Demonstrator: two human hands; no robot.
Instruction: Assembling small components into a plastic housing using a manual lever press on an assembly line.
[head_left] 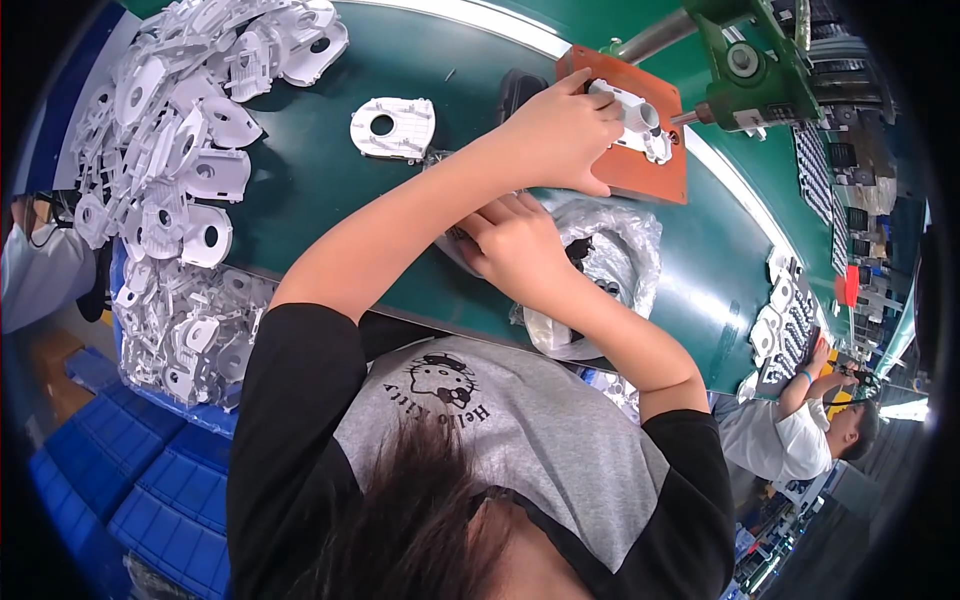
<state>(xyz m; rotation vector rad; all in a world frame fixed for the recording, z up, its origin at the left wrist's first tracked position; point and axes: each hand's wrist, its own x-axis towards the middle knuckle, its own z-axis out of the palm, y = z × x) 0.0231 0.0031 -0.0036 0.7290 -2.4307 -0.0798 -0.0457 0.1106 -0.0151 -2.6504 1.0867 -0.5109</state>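
My left hand (568, 130) reaches across to an orange fixture block (648, 182) and is closed, its fingers gripping the edge of a white plastic housing (655, 148) that lies on the block. The housing has a round tubular part facing up. Beneath my left forearm, my right hand (515, 250) is curled at the rim of a clear plastic bag (642, 235) with black parts inside. Its fingertips are partly hidden, and what they hold cannot be made out. A white plastic cover (404, 135) with a round hole lies flat on the green table, left of my left hand.
A green press (745, 65) stands beside the block, its metal rod pointing at the housing. White covers (165, 130) are heaped at the far left, above a blue-lined bin (190, 340) of white parts. Blue crates (165, 510) sit lower left. Another person (785, 440) works at the right.
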